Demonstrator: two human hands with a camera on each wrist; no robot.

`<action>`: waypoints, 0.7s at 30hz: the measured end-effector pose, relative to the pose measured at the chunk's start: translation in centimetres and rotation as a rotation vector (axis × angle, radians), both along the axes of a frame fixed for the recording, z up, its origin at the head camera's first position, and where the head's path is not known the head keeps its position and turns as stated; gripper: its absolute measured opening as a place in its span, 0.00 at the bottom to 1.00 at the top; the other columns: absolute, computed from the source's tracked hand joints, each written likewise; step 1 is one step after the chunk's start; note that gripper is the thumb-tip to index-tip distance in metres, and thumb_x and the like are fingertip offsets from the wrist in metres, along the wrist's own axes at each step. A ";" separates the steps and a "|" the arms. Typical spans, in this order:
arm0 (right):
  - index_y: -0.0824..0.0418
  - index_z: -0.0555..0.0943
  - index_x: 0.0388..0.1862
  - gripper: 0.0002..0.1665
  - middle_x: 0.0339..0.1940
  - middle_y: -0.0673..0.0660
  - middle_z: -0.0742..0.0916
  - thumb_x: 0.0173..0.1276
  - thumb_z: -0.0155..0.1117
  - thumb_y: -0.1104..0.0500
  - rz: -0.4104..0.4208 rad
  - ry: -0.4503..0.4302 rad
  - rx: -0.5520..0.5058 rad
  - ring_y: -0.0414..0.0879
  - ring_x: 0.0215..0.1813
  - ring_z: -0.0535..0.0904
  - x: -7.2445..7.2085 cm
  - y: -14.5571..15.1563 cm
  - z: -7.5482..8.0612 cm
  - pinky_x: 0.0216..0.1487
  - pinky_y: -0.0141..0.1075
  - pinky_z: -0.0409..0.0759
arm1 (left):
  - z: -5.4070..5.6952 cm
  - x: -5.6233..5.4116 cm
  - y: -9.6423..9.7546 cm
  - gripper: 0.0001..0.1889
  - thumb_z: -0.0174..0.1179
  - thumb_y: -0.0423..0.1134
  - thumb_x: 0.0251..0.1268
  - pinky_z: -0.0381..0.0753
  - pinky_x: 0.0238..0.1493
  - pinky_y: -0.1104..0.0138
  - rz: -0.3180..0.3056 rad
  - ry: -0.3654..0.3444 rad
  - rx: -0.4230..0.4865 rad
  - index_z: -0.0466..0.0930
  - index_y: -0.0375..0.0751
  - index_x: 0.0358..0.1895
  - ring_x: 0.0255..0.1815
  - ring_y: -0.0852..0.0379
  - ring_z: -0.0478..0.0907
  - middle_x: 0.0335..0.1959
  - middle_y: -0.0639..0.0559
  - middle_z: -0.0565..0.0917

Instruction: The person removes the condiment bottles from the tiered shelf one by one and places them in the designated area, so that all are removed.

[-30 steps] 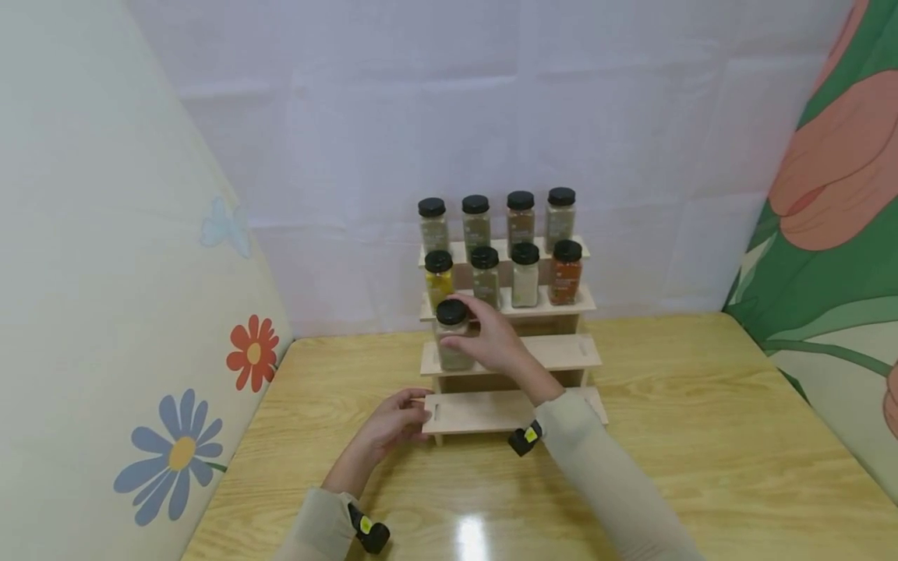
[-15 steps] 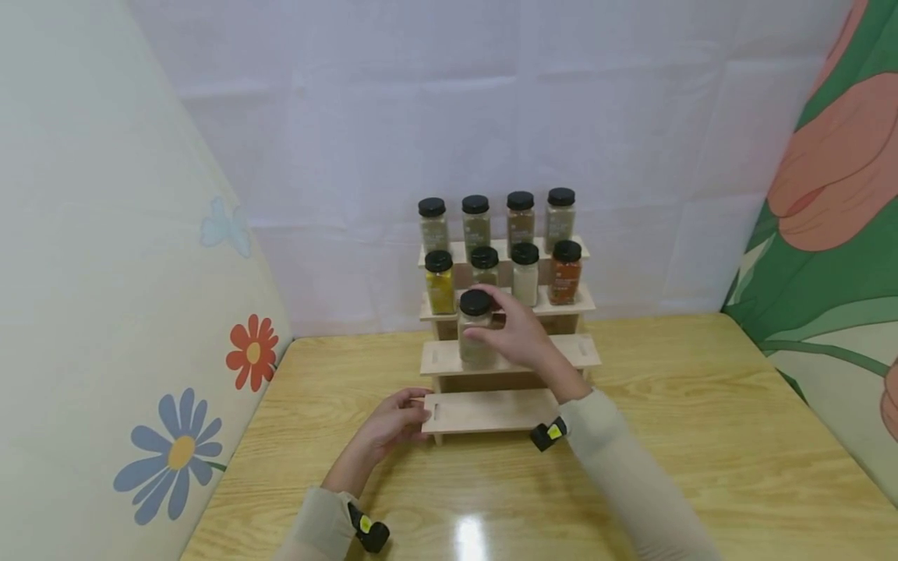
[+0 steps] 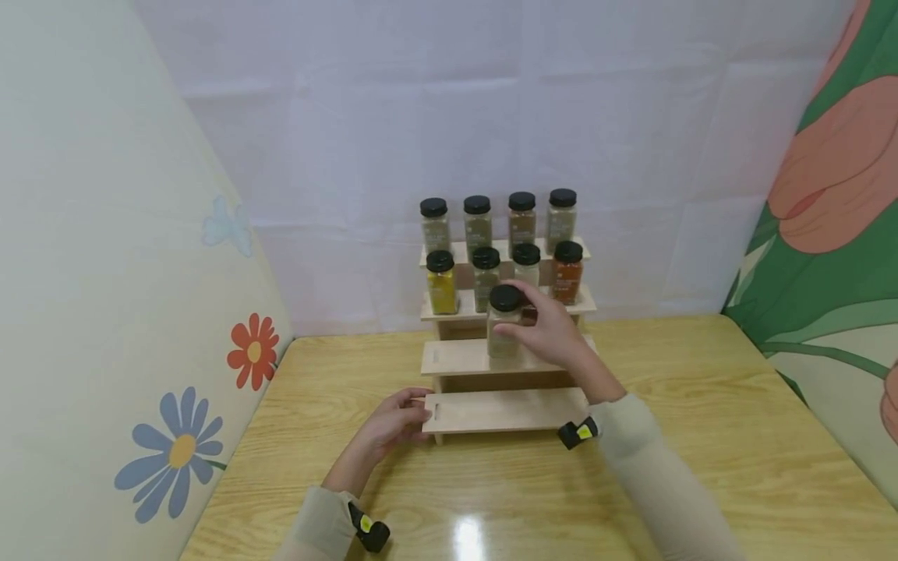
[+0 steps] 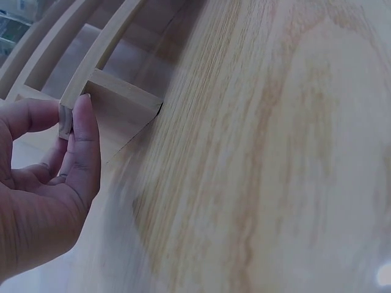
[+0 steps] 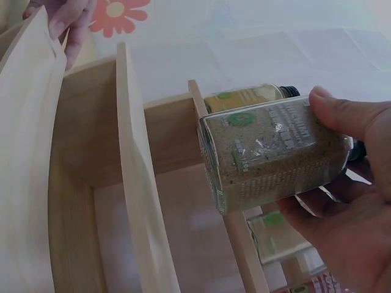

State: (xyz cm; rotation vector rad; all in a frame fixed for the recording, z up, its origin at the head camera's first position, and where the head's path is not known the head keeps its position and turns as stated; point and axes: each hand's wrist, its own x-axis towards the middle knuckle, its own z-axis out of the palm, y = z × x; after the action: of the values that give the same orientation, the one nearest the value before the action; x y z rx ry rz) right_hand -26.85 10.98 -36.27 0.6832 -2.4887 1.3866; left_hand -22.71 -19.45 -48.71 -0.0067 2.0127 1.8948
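My right hand [image 3: 557, 331] grips a black-lidded glass spice jar [image 3: 502, 331] near its top, in front of the second-tier jars and over the third tier of a wooden spice rack [image 3: 501, 411]. Greyish-brown speckled powder fills this jar [image 5: 275, 152] in the right wrist view, with thumb and fingers round its lid end. Its base appears off the boards. At the bottom tier's left end, my left hand [image 3: 394, 421] holds the rack. The left wrist view has that hand [image 4: 52, 183] pinching the board's edge between thumb and fingers.
Several spice jars stand upright on the two upper tiers, including a yellow one [image 3: 442, 290] and a red one [image 3: 567, 280]. The rack stands on a wood-grain table [image 3: 701, 436], before a white cloth backdrop [image 3: 351, 156]. Flower-painted panels flank both sides.
My right hand has carried the held jar rightward along the third tier, from its left end to about the middle, and slightly up. My left hand has stayed on the rack's end.
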 end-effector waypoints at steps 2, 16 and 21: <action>0.54 0.70 0.74 0.43 0.63 0.63 0.80 0.62 0.77 0.54 0.005 -0.011 -0.014 0.59 0.62 0.79 0.1 0.5 0.1 0.62 0.53 0.80 | 0.0 0.0 0.0 0.27 0.58 0.29 0.70 0.86 0.37 0.64 -0.004 0.001 -0.002 0.65 0.27 0.70 0.41 0.55 0.80 0.48 0.44 0.76; 0.57 0.69 0.74 0.42 0.63 0.64 0.80 0.63 0.76 0.56 -0.003 -0.031 -0.040 0.59 0.61 0.80 0.8 3.8 0.3 0.62 0.52 0.80 | -0.2 -0.1 -0.1 0.27 0.58 0.29 0.70 0.86 0.38 0.64 -0.007 -0.002 -0.002 0.65 0.27 0.69 0.43 0.53 0.80 0.49 0.42 0.76; 0.58 0.68 0.75 0.42 0.65 0.67 0.78 0.64 0.75 0.59 0.000 -0.039 -0.046 0.62 0.64 0.77 0.9 5.0 0.3 0.64 0.54 0.78 | -0.3 -0.1 -0.1 0.26 0.58 0.28 0.70 0.86 0.38 0.64 -0.003 -0.004 0.003 0.66 0.26 0.69 0.43 0.52 0.80 0.50 0.42 0.76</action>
State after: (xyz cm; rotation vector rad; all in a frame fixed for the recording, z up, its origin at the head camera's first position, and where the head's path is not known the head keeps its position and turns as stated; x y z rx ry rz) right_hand -25.95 15.99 -36.00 0.6523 -2.4779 1.4663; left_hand -22.83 -19.56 -48.97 -0.0062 2.0063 1.8943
